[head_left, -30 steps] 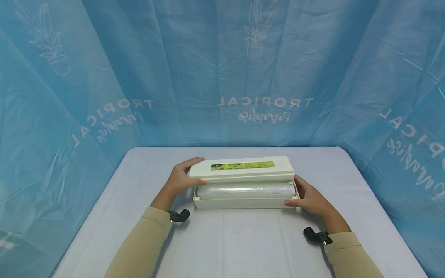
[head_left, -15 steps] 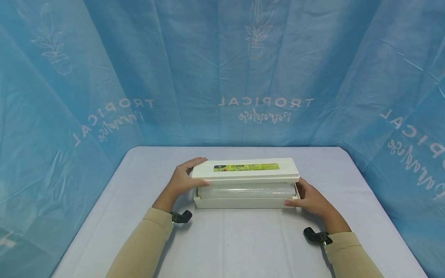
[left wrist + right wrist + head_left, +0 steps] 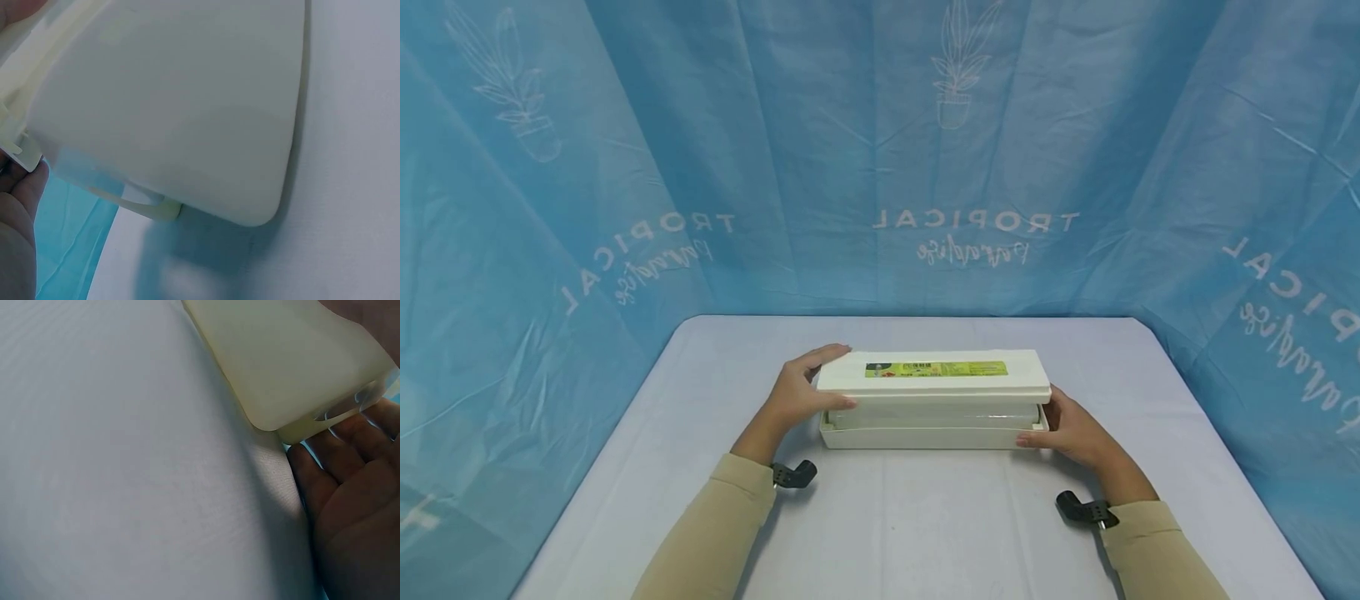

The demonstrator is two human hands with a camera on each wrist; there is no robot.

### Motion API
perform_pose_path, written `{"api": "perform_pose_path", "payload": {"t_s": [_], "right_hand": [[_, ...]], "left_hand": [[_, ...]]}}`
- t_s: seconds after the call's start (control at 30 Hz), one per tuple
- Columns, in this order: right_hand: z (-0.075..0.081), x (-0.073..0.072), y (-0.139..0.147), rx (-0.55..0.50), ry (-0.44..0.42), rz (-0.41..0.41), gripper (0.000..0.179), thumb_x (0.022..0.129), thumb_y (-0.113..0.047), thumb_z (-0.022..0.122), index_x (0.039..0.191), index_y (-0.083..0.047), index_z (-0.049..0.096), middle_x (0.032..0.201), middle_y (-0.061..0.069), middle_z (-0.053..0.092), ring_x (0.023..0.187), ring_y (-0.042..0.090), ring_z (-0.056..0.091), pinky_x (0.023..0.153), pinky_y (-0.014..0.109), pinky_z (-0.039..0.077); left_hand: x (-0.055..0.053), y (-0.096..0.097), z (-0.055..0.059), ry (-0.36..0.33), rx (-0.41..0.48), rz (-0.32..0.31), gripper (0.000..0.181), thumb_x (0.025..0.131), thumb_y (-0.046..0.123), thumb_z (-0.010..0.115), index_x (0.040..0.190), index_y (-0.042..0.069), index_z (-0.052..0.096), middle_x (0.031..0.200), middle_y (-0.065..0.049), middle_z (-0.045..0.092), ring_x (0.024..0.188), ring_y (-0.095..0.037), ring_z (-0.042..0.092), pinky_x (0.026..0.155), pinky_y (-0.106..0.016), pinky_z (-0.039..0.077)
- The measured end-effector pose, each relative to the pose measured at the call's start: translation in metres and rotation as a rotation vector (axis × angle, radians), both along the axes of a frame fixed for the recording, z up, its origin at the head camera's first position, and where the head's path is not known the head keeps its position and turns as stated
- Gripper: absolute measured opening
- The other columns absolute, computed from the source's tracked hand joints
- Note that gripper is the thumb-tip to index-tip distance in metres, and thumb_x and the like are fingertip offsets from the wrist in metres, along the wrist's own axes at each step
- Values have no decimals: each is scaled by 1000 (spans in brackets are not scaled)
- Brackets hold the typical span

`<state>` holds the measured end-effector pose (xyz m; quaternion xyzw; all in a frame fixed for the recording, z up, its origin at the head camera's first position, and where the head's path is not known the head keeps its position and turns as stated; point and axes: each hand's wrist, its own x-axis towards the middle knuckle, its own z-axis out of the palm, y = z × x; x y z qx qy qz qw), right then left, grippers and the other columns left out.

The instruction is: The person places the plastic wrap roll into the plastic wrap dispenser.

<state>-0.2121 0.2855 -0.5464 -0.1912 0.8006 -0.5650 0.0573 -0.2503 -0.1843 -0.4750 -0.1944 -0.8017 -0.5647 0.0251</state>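
A long white plastic box (image 3: pixel 917 439) lies crosswise on the table, with a roll of clear plastic wrap (image 3: pixel 925 415) inside it. Over the box sits its white lid (image 3: pixel 955 385), which bears a green and yellow label (image 3: pixel 936 369); a gap along the front leaves part of the roll showing. My left hand (image 3: pixel 793 387) grips the lid's left end, thumb in front and fingers behind. At the other end my right hand (image 3: pixel 1075 429) holds the box, thumb on the front wall and fingers behind the end. The right wrist view shows those fingers (image 3: pixel 340 447) against the box end.
The table (image 3: pixel 925 525) has a white cloth. Blue curtains (image 3: pixel 880 167) with printed plants and lettering hang behind it and on both sides. A black wrist camera (image 3: pixel 793 473) is strapped to the left wrist, another black wrist camera (image 3: pixel 1084 508) to the right.
The lid has come down and toward me over the box, shifted a little right and straightened, covering more of the roll. The left hand moved with it; the right hand stays almost still.
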Motion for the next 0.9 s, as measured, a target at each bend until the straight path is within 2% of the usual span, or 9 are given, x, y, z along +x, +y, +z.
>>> {"api": "perform_pose_path", "payload": {"t_s": [0.13,0.23,0.53,0.73,0.9], "right_hand": [[-2,-1,1,9,-4,-12,107,79,-9,95,163,-6,30,150,17,52,131,30,56,99,25,51],[-1,-1,1,8,1,-6,104,80,-8,94,162,-4,30,146,18,55,126,25,60,97,26,53],[-2,-1,0,-2,-2,-6,101,79,-7,94,160,-3,33,140,17,59,121,25,63,95,29,54],[-5,-2,2,7,-17,-21,101,79,-8,95,160,-5,34,142,17,58,120,26,63,94,31,55],[-6,-1,2,17,-21,-45,102,77,-11,96,160,-8,36,142,15,59,119,29,63,93,34,56]], "left_hand": [[-11,-4,-19,30,-4,-12,88,66,23,104,145,12,66,150,-2,58,145,-23,45,121,-46,32],[-18,-8,-32,49,-8,-18,90,64,33,105,144,18,67,149,4,59,143,-20,46,120,-46,34],[-15,-6,-33,53,0,-31,91,63,30,106,144,17,67,148,3,60,143,-20,47,120,-46,33],[-13,-6,-36,60,5,-43,94,61,30,106,145,17,67,151,-8,57,144,-23,46,120,-48,33],[-10,-6,-37,52,-6,-28,94,59,36,106,144,20,68,150,-4,58,143,-23,47,120,-49,34]]}}
